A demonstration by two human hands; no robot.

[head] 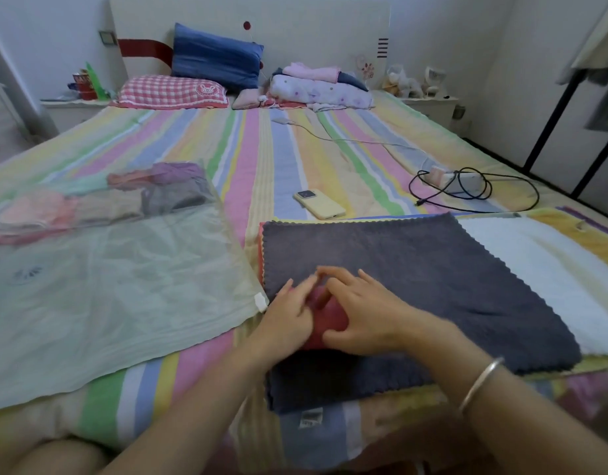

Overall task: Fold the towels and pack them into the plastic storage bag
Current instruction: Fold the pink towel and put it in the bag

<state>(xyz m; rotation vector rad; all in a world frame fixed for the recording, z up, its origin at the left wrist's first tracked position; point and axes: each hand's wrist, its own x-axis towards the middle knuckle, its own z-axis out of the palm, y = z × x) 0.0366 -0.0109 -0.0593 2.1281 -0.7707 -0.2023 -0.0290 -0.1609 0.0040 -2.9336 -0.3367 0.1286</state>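
Where the grey towel (pixel 415 269) lies spread flat on the bed (pixel 261 149), it serves as a work surface. Item in hand: pink towel (pixel 325 320), small and bundled, resting on the grey towel's near left part, apparently being folded or rolled down to packing size. Left hand (pixel 289 313): fingers fairly straight, laid flat against the bundle's left side, likely to steady it. Right hand (pixel 361 313): fingers curled over the top and thumb at the near edge, gripping the bundle; a bangle sits on that wrist. The pink towel lies directly between the two hands, touching both, mostly hidden by them. White towel (pixel 535 269): spread under the grey one and showing to its right, probably queued for folding. Bag (pixel 107 286): clear plastic, flat on the bed just left of the hands, its near edge close by the left hand, so a finished bundle has a short way to go. Packed towels (pixel 107 200): several folded pieces at the bag's far end. Phone (pixel 319 203) and cable (pixel 467 190): beyond the grey towel, well apart from the work.
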